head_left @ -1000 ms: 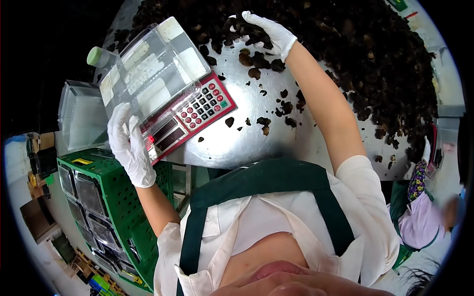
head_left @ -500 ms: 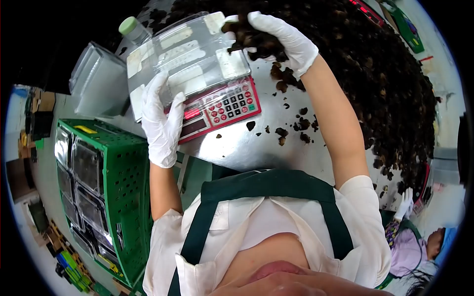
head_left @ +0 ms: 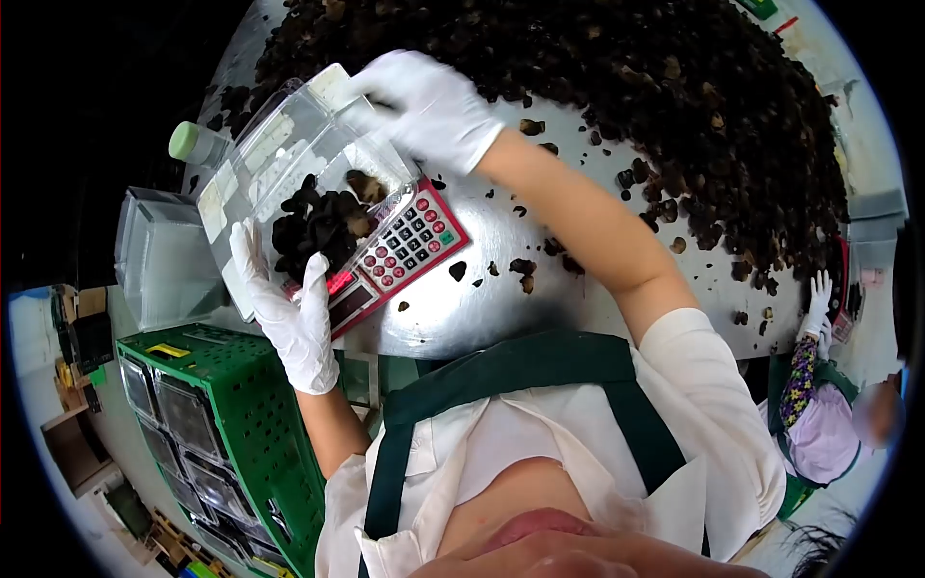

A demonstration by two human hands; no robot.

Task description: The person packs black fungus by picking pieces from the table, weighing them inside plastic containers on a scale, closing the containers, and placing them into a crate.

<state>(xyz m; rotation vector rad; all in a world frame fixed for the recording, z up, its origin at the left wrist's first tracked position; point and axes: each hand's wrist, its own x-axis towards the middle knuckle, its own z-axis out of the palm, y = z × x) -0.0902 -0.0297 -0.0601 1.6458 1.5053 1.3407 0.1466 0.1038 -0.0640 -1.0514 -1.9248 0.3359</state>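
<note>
A clear plastic box [head_left: 289, 173] sits tilted in view on a red-edged weighing scale [head_left: 409, 241] with a keypad and lit red digits. Inside its near part lies a clump of dark, curled pieces that look like dried black fungus [head_left: 323, 226]. My left hand [head_left: 289, 308], in a white glove, grips the near corner of the box, thumb on one side and fingers on the other. Over the far right edge of the box is my gloved right hand [head_left: 424, 111]. Motion smears its fingers, and I cannot make out anything in them.
A large heap of dark fungus [head_left: 597, 67] covers the far and right metal table [head_left: 453, 318]. Left of the scale stand stacked clear boxes [head_left: 169, 260] and a green-lidded jar [head_left: 198, 144]. A green crate [head_left: 255, 414] holds lidded boxes. Another person [head_left: 819, 424] works at right.
The dark clump left my right hand and now lies in the box. My right hand moved left over the box's far edge. My left hand stays at the near corner.
</note>
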